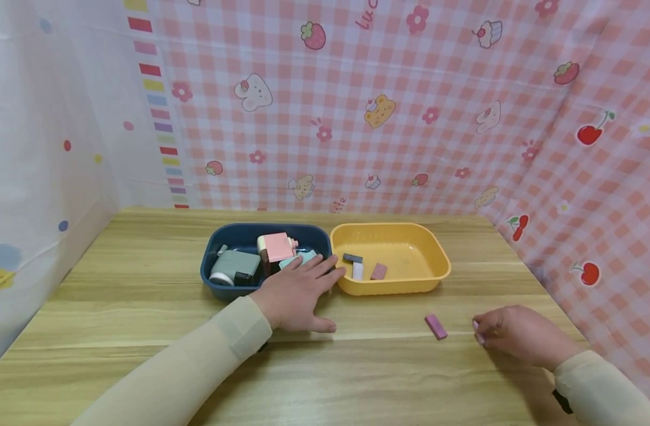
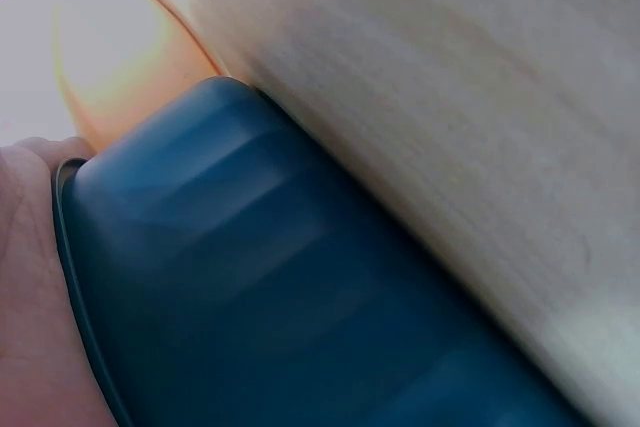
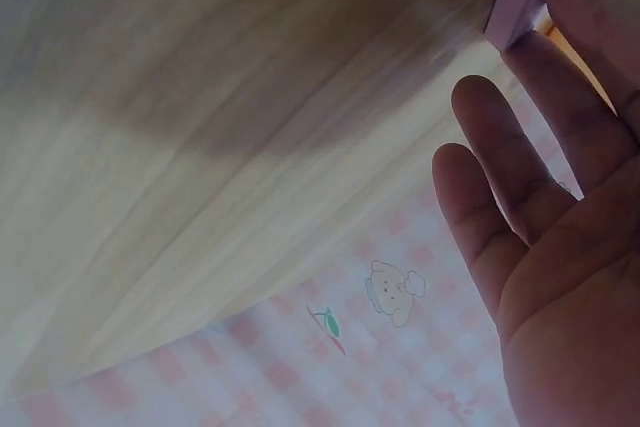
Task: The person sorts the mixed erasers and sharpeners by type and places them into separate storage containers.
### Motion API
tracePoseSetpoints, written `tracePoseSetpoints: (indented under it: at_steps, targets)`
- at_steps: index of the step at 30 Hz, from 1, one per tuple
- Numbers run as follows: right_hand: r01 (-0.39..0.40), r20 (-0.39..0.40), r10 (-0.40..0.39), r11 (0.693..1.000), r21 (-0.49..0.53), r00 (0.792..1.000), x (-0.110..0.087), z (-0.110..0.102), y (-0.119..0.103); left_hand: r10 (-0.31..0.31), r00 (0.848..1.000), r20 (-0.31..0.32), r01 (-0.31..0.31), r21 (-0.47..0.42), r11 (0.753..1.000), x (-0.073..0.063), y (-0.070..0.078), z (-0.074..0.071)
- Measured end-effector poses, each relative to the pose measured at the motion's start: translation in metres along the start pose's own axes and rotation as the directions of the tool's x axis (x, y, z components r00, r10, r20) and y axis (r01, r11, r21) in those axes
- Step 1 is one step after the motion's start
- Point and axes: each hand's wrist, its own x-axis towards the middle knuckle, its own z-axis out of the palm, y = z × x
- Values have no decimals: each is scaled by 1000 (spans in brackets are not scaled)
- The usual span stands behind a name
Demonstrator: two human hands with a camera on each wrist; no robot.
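My left hand [image 1: 299, 297] lies with straight, spread fingers over the front right corner of a dark blue bin [image 1: 212, 286]. In the left wrist view the palm is against the rim of that bin [image 2: 250, 247]. Just above the table at the right, my right hand [image 1: 527, 336] pinches a small pink block [image 1: 479, 333] between thumb and fingers. The right wrist view shows this pink block [image 3: 512, 5] at the fingertips, the other fingers loose. Left of that hand a purple-pink block [image 1: 436, 326] lies on the wooden table.
Beside the blue bin stands a yellow bin [image 1: 399, 286] with a dark block [image 1: 352, 258], a white block [image 1: 358, 271] and a pink block [image 1: 379, 271] inside. A grey-green toy [image 1: 236, 265] and a pink toy [image 1: 277, 246] fill the blue bin. Patterned cloth [image 1: 325, 106] hangs behind.
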Motion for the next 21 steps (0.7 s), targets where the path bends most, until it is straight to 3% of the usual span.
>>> tracePoseSetpoints:
  at_steps: [15, 21]
  targets:
    - [-76, 4, 76, 995, 62, 997, -3, 0, 0, 4, 1000, -5, -4, 4, 1000, 0, -1, 1]
    - [-52, 11, 52, 997, 52, 999, -2, 1, 2, 4, 1000, -1, -4, 3, 1000, 0, -1, 2]
